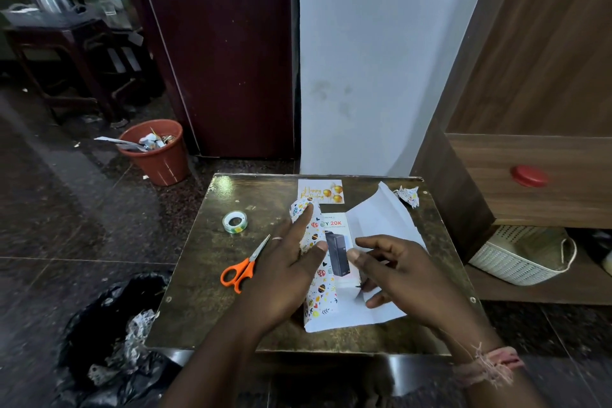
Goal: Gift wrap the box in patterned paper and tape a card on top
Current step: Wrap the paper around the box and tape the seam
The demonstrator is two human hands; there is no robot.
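A white box [337, 250] printed with "20K" and a dark device lies on a sheet of patterned paper [316, 275] in the middle of the small table [198, 281]. The paper's left flap is folded up against the box, pattern outward, and my left hand [284, 268] presses it there with flat, spread fingers. The right flap [381, 219] stands up, its white underside showing. My right hand [400, 272] rests on that flap beside the box, thumb touching the box. A "Happy Birthday" card [320, 190] lies at the table's far edge.
A tape roll [234, 222] and orange-handled scissors [245, 267] lie left of the box. A crumpled paper scrap [408, 195] sits at the far right corner. On the floor: a red bin [155, 151] and a black bag [112, 334]. A wooden cabinet [530, 175] stands right.
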